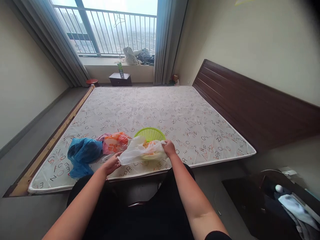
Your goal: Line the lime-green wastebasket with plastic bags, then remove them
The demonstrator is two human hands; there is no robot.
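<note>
A white plastic bag (132, 155) with orange print is stretched between my two hands above the near edge of the mattress. My left hand (112, 164) pinches its left end, and my right hand (169, 148) grips its right end. Behind and partly under the bag sits a lime-green plastic basket (150, 133), its front hidden by the bag. To the left lie a crumpled blue plastic bag (86, 152) and, between it and the basket, a heap of pink and white bags with red-orange print (116, 140).
The letter-patterned mattress (150, 103) spreads ahead, with a dark wooden headboard (237, 90) on its right. Beyond it stand a small bedside cabinet (120, 80) and a red stool (92, 82). A dark table (250, 203) with cloths on it is at lower right.
</note>
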